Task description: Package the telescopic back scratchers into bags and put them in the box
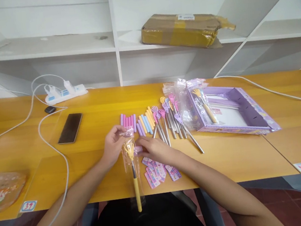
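My left hand [113,147] pinches the top of a clear plastic bag [128,168]. Inside it hangs a yellow back scratcher [137,192], claw end up, its handle reaching past the table's front edge. My right hand [156,149] is closed beside the bag, with a small purple card [137,149] at its fingertips against the bag. Below that hand lie several printed cards [157,172]. Beyond the hands are loose pink, purple, blue and yellow handle sleeves [146,122], and to their right several metal-rod back scratchers [178,119] with coloured claws.
A purple open box [236,125] at the right holds a bagged yellow back scratcher [205,106]. Clear bags [183,103] lie at its left. A phone [70,128], power strip [68,94] and white cable [67,166] are on the left. A taped parcel [182,31] rests on the shelf.
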A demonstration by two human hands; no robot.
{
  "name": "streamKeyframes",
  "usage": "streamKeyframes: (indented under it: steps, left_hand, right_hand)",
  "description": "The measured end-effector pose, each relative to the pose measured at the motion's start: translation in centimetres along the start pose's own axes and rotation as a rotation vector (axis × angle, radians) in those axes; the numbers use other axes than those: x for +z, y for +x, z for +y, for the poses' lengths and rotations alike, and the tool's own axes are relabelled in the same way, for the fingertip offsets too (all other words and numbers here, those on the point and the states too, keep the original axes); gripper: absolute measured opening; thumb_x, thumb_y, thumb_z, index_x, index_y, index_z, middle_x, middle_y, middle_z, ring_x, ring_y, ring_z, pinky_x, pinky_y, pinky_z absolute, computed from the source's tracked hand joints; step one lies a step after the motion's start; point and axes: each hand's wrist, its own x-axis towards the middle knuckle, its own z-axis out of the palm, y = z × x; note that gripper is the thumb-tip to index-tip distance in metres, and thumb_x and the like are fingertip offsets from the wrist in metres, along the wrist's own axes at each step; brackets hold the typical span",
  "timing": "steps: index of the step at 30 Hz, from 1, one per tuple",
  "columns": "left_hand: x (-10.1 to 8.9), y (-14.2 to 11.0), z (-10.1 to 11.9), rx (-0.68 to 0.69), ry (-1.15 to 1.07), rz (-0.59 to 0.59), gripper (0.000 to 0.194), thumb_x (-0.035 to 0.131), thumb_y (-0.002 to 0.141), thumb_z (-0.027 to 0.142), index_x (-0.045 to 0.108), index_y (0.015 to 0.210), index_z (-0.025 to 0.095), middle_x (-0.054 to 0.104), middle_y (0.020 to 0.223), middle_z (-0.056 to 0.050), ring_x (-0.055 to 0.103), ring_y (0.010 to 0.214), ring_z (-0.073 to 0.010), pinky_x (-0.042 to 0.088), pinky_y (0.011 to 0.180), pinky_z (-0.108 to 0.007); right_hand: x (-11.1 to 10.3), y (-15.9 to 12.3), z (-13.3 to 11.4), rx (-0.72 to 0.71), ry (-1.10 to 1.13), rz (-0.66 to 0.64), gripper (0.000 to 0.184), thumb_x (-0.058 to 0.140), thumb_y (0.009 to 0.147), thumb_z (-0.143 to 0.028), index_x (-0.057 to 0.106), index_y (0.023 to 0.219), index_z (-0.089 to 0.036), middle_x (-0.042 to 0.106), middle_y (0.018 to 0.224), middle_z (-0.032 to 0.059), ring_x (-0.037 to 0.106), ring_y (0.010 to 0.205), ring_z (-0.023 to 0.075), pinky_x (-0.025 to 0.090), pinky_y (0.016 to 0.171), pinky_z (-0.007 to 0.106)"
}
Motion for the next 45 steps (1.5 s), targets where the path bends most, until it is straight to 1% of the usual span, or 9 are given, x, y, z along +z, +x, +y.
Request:
streamKeyframes:
  steps: [3,6,11,13,18,21,28,39,45]
  left_hand:
    - [0.0,-0.1,0.2,0.024,0.060,0.033,0.015,0.069,0.089,0.018,0.069,0.103,0.022,0.067,0.101,-0.001,0.065,0.094,-0.0167,0.051,0.089,-0.029]
    - [0.0,-0.1,0.3,-0.007,0.044,0.072,0.015,0.070,0.095,0.030,0.070,0.108,0.022,0.068,0.098,-0.002,0.065,0.090,-0.0169,0.054,0.088,-0.031]
    - [0.2,0.2,0.1,-0.110,-0.137,0.062,0.025,0.073,0.096,0.045,0.070,0.105,0.022,0.065,0.083,0.000,0.065,0.078,-0.0154,0.057,0.077,-0.030]
    - [0.4,0.2,-0.1,-0.135,-0.158,0.069,0.027,0.075,0.094,0.047,0.071,0.097,0.020,0.066,0.085,0.000,0.065,0.078,-0.0144,0.056,0.076,-0.027]
    - [0.9,-0.2,-0.4,-0.155,-0.059,-0.035,0.030,0.080,0.091,0.048,0.072,0.095,0.020,0.071,0.089,-0.002,0.069,0.085,-0.0172,0.058,0.085,-0.031]
    - [1.0,-0.5,-0.4,-0.165,0.004,-0.097,0.029,0.078,0.092,0.048,0.073,0.098,0.020,0.074,0.093,-0.004,0.071,0.090,-0.0193,0.058,0.088,-0.033]
    - [1.3,-0.9,-0.8,-0.176,-0.066,-0.247,0.028,0.070,0.099,0.044,0.072,0.113,0.020,0.076,0.115,-0.009,0.074,0.108,-0.0233,0.059,0.101,-0.040]
    - [1.6,-1.1,-0.4,-0.181,-0.009,-0.268,0.032,0.073,0.096,0.035,0.059,0.121,0.021,0.080,0.113,-0.009,0.078,0.101,-0.0227,0.060,0.099,-0.042]
    - [1.3,-1.1,-0.6,-0.160,0.030,-0.240,0.032,0.074,0.096,0.038,0.063,0.121,0.021,0.081,0.113,-0.009,0.078,0.103,-0.0239,0.060,0.098,-0.041]
  right_hand:
    - [0.0,0.0,0.1,0.044,0.050,0.022,0.037,0.082,0.091,-0.020,0.062,0.122,-0.019,0.069,0.109,0.0071,0.068,0.090,0.0209,0.051,0.073,0.031]
    - [-0.5,0.2,0.4,0.034,0.137,0.062,0.015,0.072,0.099,-0.019,0.066,0.113,-0.020,0.065,0.097,0.0038,0.065,0.084,0.0182,0.051,0.073,0.031]
    - [-2.2,0.3,0.4,0.116,0.162,0.570,0.014,0.057,0.107,-0.022,0.070,0.102,-0.021,0.063,0.095,0.0055,0.063,0.086,0.0187,0.054,0.077,0.033]
    - [-2.5,0.1,0.2,0.001,0.109,0.687,0.018,0.053,0.107,-0.017,0.070,0.111,-0.021,0.064,0.101,0.0077,0.065,0.092,0.0198,0.056,0.080,0.035]
    - [-1.4,-0.4,-0.6,-0.446,-0.105,0.449,0.036,0.056,0.104,-0.011,0.064,0.137,-0.024,0.072,0.106,0.0073,0.070,0.092,0.0188,0.060,0.074,0.031]
    - [-0.7,-0.3,-0.7,-0.357,-0.113,0.396,0.033,0.056,0.105,-0.015,0.065,0.135,-0.025,0.075,0.114,0.0090,0.073,0.100,0.0208,0.063,0.082,0.035]
    - [-1.5,0.1,0.5,-0.085,0.100,0.591,0.017,0.057,0.107,-0.022,0.068,0.120,-0.023,0.073,0.104,0.0096,0.071,0.096,0.0223,0.062,0.085,0.040]
    - [-2.0,0.1,0.7,-0.077,0.040,0.619,0.020,0.055,0.108,-0.023,0.066,0.125,-0.023,0.070,0.100,0.0076,0.068,0.085,0.0196,0.059,0.080,0.035]
    - [-2.1,-0.1,1.3,-0.083,-0.003,0.442,0.033,0.049,0.111,-0.025,0.062,0.141,-0.026,0.065,0.109,0.0095,0.066,0.097,0.0223,0.058,0.085,0.038]
